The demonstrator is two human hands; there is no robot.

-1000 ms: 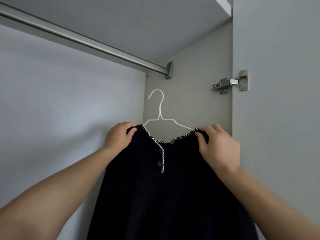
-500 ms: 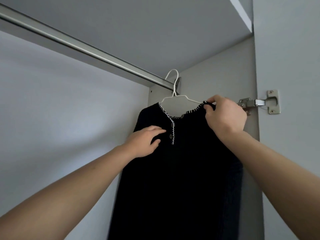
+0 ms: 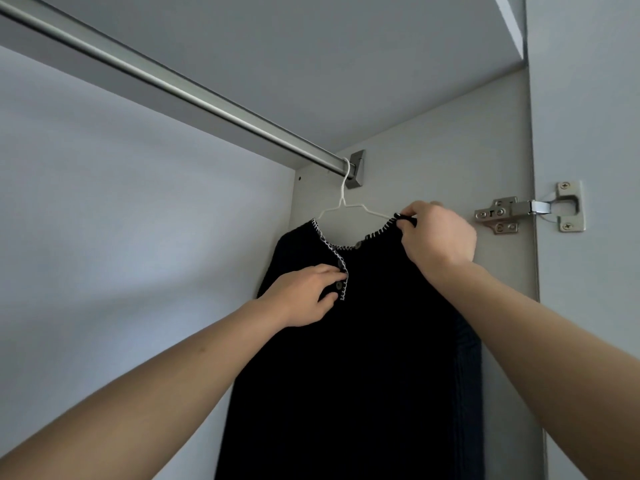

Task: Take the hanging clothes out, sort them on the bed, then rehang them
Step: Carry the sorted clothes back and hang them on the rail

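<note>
Head: 1 cardigan (image 3: 346, 358) (1 hanger (image 3: 346, 206)), 2 hands.

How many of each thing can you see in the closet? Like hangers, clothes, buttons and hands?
White hangers: 1
Black garment: 1
Buttons showing on it: 3
Metal rails: 1
Door hinges: 1
Hands: 2, left hand and right hand
Total: 9

A black top (image 3: 346, 358) hangs on a white hanger (image 3: 346, 206). The hanger's hook sits on the metal rod (image 3: 180, 88), at its right end. The right hand (image 3: 438, 237) pinches the top's shoulder. The left hand (image 3: 304, 292) rests by the buttons (image 3: 338, 286).
</note>
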